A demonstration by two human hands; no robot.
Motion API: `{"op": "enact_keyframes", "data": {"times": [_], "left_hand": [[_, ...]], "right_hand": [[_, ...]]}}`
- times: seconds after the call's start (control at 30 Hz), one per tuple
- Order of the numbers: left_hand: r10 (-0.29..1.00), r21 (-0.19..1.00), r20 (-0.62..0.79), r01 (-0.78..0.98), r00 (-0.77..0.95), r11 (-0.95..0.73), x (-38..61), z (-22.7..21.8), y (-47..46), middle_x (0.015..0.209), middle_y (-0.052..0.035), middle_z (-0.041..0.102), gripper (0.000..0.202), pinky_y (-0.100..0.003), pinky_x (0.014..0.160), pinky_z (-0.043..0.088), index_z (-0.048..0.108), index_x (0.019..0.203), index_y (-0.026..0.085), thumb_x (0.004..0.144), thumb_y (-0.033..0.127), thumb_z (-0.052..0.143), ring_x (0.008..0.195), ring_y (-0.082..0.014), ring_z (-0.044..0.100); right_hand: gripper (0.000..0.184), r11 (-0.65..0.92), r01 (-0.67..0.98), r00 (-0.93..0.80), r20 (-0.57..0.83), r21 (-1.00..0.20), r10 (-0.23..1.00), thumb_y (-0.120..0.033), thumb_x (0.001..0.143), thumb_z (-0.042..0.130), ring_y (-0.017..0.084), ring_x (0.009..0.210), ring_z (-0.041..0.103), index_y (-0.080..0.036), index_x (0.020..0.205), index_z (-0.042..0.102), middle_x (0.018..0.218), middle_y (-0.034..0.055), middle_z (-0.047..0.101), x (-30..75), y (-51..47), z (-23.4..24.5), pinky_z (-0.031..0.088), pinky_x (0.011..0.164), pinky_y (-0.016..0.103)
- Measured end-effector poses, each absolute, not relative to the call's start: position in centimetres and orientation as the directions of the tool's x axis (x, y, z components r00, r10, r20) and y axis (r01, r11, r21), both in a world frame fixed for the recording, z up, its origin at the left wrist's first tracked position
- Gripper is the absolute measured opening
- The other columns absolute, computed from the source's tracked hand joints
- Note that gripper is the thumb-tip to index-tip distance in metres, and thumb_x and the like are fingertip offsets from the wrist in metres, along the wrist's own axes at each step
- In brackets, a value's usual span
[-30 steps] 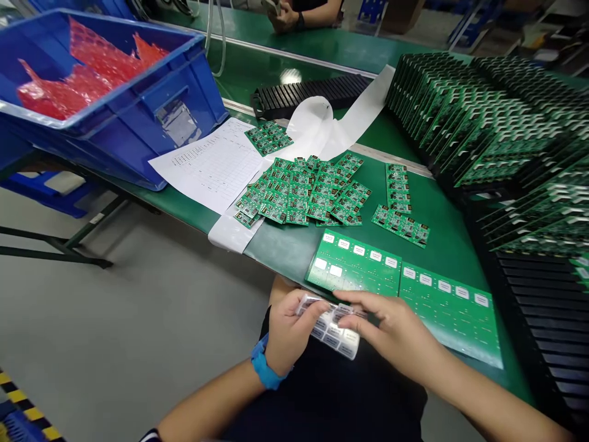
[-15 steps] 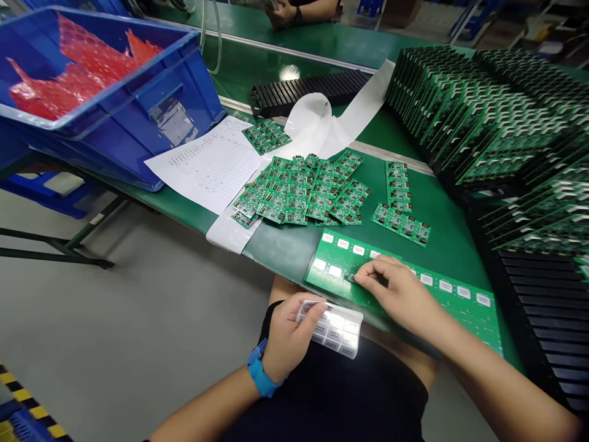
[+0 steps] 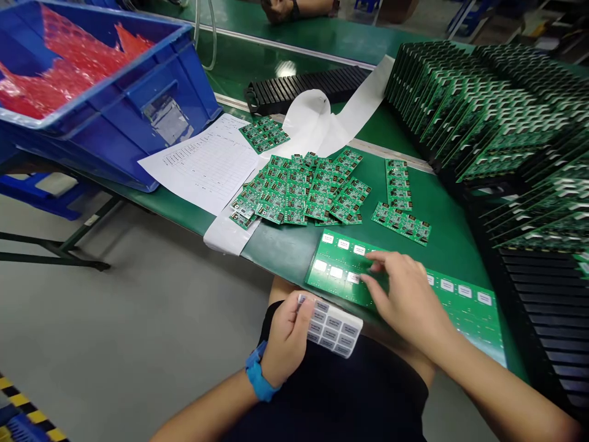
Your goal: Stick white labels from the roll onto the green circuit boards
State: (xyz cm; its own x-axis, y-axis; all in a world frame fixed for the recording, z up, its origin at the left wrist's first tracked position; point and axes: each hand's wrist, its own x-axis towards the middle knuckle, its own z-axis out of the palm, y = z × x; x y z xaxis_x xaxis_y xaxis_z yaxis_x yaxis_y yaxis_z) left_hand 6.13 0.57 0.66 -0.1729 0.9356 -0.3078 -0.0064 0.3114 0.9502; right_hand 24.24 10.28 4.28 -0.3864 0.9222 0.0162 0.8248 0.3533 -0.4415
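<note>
My left hand [image 3: 291, 334] pinches a sheet of printed labels [image 3: 335, 328] over my lap, the thumb on top of it. A blue band circles that wrist. My right hand [image 3: 400, 288] is over a long green circuit board panel [image 3: 473, 322] at the table's front edge, thumb and forefinger spread apart with nothing between them. White labels sit along the panel's far row, and a shorter row lies nearer me. The last label [image 3: 353, 278] of the near row is right beside my right thumb tip. My right hand hides the panel's middle.
Small green circuit boards [image 3: 299, 190] are piled behind the panel, with two strips apart to their right. Black racks [image 3: 534, 282] of upright boards line the right side. A blue bin [image 3: 184, 80] with red bubble wrap and a printed paper sheet [image 3: 202, 166] are at left. Another person's hand [image 3: 277, 9] shows at the back.
My right thumb and forefinger have parted, and a label they held now lies on the panel's near row. The label sheet in my left hand has tilted, so its print shows more clearly.
</note>
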Motion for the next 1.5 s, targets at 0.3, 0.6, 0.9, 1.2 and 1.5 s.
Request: {"op": "enact_keyframes", "data": {"times": [0.3, 0.6, 0.9, 1.2, 1.5], "left_hand": [[0.95, 0.952, -0.29, 0.067, -0.118, 0.299, 6.4, 1.3, 0.6, 0.069, -0.0011, 0.058, 0.034, -0.022, 0.059, 0.039, 0.061, 0.081, 0.017, 0.093, 0.034, 0.034, 0.063, -0.0134, 0.052], [0.971, 0.95, -0.235, 0.2, -0.049, 0.24, 7.5, 1.3, 1.4, 0.055, 0.0026, 0.037, 0.039, -0.023, 0.049, 0.027, 0.04, 0.057, 0.018, 0.092, 0.035, 0.036, 0.051, -0.0102, 0.036], [0.988, 0.937, -0.152, 0.316, -0.006, 0.146, 8.5, 1.7, 1.8, 0.053, 0.0037, 0.036, 0.038, -0.022, 0.048, 0.025, 0.04, 0.055, 0.017, 0.09, 0.031, 0.039, 0.049, -0.0088, 0.034], [0.994, 0.929, -0.111, 0.357, 0.007, 0.101, 8.0, 1.1, 2.0, 0.065, -0.0018, 0.059, 0.034, -0.022, 0.056, 0.038, 0.052, 0.06, 0.017, 0.09, 0.029, 0.041, 0.061, -0.0132, 0.054], [0.994, 0.939, -0.109, 0.326, -0.014, 0.108, 7.8, 1.3, 2.3, 0.114, -0.0059, 0.064, 0.027, -0.027, 0.073, 0.046, 0.064, 0.078, 0.018, 0.09, 0.024, 0.042, 0.087, -0.0196, 0.062]], "right_hand": [[0.022, 0.17, 0.705, -0.439, -0.235, -0.689, 0.867, -0.023, 0.084, 0.043, 0.017, 0.079, 0.058, -0.023, 0.106, 0.043, 0.082, 0.0025, 0.06, 26.1, 10.8, 4.8, 0.047, 0.072, 0.034], [0.01, 0.424, 0.759, -0.463, 0.049, -0.495, 0.885, -0.019, 0.083, 0.047, 0.023, 0.089, 0.054, -0.021, 0.09, 0.053, 0.096, 0.0086, 0.057, 25.8, 8.8, 3.7, 0.046, 0.075, 0.04], [0.014, -0.071, 0.471, -0.478, -0.322, -0.879, 0.817, -0.034, 0.08, 0.056, 0.014, 0.069, 0.055, -0.021, 0.078, 0.06, 0.074, 0.0005, 0.058, 23.9, 7.4, 6.3, 0.047, 0.064, 0.028], [0.024, -0.069, 0.679, -0.318, -0.377, -0.731, 0.87, -0.04, 0.082, 0.049, 0.015, 0.067, 0.052, -0.02, 0.07, 0.056, 0.07, 0.0004, 0.057, 29.7, 11.1, 6.7, 0.041, 0.061, 0.028], [0.025, 0.072, 0.835, -0.34, -0.41, -0.545, 0.846, -0.032, 0.083, 0.045, 0.014, 0.059, 0.05, -0.02, 0.064, 0.057, 0.065, 0.0007, 0.057, 29.2, 11.3, 6.8, 0.036, 0.055, 0.026]]}}
